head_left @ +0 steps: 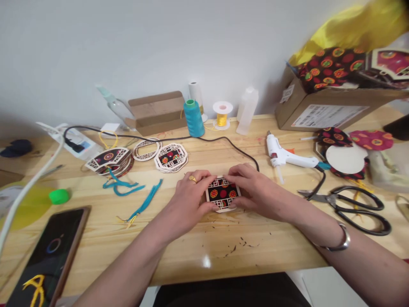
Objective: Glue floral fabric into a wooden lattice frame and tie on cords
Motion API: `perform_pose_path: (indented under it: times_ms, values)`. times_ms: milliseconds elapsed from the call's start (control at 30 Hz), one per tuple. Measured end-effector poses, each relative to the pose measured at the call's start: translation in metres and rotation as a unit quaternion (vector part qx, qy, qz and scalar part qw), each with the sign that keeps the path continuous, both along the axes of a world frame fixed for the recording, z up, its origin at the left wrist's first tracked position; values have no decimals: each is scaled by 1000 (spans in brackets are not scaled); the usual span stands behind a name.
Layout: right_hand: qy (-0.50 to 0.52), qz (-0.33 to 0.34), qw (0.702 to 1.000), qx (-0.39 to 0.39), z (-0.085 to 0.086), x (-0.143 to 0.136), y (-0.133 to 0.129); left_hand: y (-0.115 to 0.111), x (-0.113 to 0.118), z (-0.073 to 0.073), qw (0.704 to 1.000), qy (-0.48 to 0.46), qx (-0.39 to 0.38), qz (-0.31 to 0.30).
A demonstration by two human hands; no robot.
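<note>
Both hands grip a flat wooden lattice ornament (223,194) backed with dark, red-flowered fabric, low over the table's middle. My left hand (191,197), with a gold ring, closes on its left side. On its right side are the thumb and fingers of my right hand (251,187), also closed. The fingers cover the ornament's side edges. Just behind lies a small stack of similar lattice pieces (171,157), beside a bare oval lattice frame (146,149). A teal tassel (145,204) with yellow cord ends rests left of my left hand.
Right of my hands lie a white glue gun (287,157) and black-handled scissors (359,204). Teal thread (194,119), a yellow cord spool (222,117) and a cardboard box (332,111) stand behind. A phone (47,251) lies left. Dark scraps (234,249) dot the front.
</note>
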State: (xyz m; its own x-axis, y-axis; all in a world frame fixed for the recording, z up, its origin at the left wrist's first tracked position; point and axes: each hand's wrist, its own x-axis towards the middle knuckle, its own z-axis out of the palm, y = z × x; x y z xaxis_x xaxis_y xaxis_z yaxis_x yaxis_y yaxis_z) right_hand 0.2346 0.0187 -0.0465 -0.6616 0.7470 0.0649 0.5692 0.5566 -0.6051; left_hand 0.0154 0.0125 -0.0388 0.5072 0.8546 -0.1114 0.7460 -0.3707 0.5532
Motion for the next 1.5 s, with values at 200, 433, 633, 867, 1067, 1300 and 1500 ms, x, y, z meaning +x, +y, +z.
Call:
perform_pose_path:
  times_ms: [200, 433, 633, 867, 1067, 1300, 1500]
  values:
    - [-9, 0, 1000, -5, 1, 0, 0, -1, -1, -1, 1000, -7, 5, 2]
    - [-27, -6, 999, -16, 3, -1, -1, -2, -1, 0, 1000, 1, -2, 3]
    - [-31, -9, 999, -25, 6, -2, -1, -3, -2, -2, 1000, 6, -1, 0]
    - [-30, -7, 999, -35, 8, -3, -1, -3, -4, -5, 1000, 8, 10, -7]
    - [-28, -8, 999, -36, 6, -2, -1, -3, -4, -5, 1000, 6, 5, -7]
    - [-32, -6, 999, -27, 6, -1, -2, -2, -1, -1, 1000, 2, -7, 1]
    - [-33, -2, 999, -18, 7, -3, -1, -2, -1, 4, 1000, -8, -14, 4]
